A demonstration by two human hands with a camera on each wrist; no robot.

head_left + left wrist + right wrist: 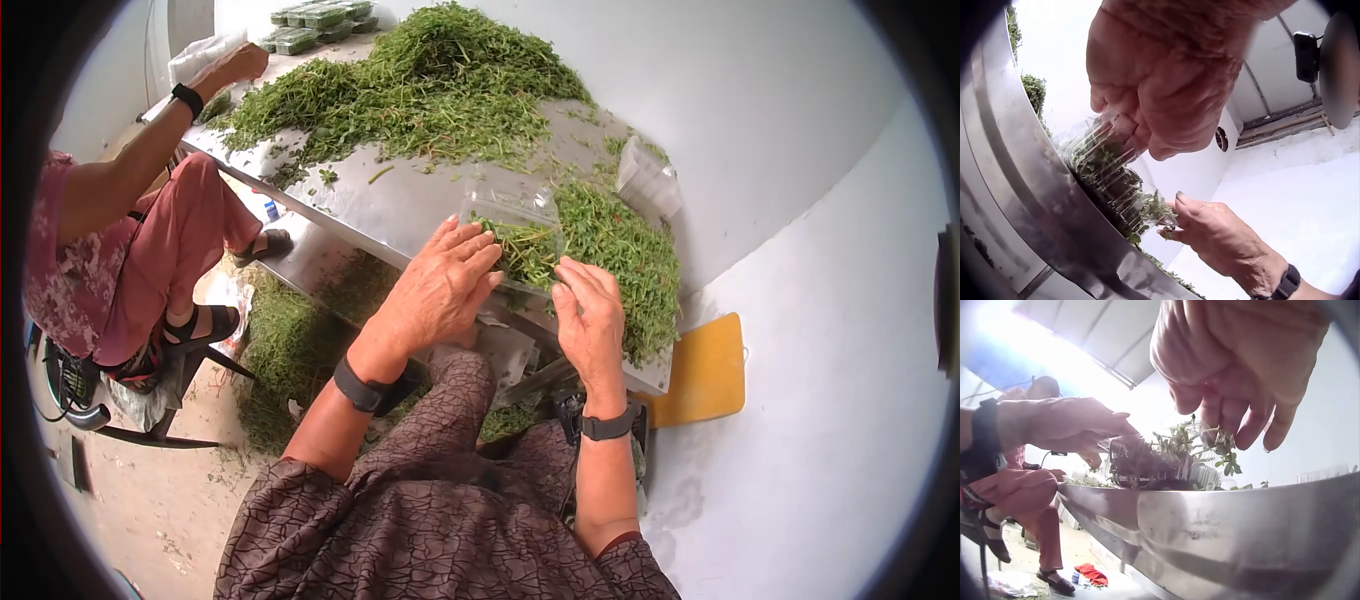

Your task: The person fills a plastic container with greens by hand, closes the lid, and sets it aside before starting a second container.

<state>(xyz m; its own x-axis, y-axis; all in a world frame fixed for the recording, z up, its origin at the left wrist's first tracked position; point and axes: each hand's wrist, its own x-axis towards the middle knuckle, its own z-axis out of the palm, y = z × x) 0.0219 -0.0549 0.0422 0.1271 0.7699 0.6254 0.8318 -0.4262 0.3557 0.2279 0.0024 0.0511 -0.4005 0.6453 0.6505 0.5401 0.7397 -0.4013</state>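
Note:
A clear plastic clamshell box (pixel 1100 150) stands at the steel table's near edge, filled with leafy green stems (pixel 525 255). Its transparent lid (pixel 510 207) lies folded back toward the far side. My left hand (pixel 440 290) is at the box's left end, fingers extended together over the rim and the greens. On the opposite side, my right hand (pixel 592 325) has its fingers loosely bent beside the greens. Some sprigs (pixel 1225 456) stick out over the box's right end, right at those fingertips.
A big heap of greens (pixel 440 90) covers the table's far part; another pile (pixel 620 260) lies right of the box. Stacked empty boxes (pixel 648 180) lean by the wall. Filled boxes (pixel 320 15) stand far left. A seated person (pixel 130 240) works at left. A yellow board (pixel 705 370) stands at right.

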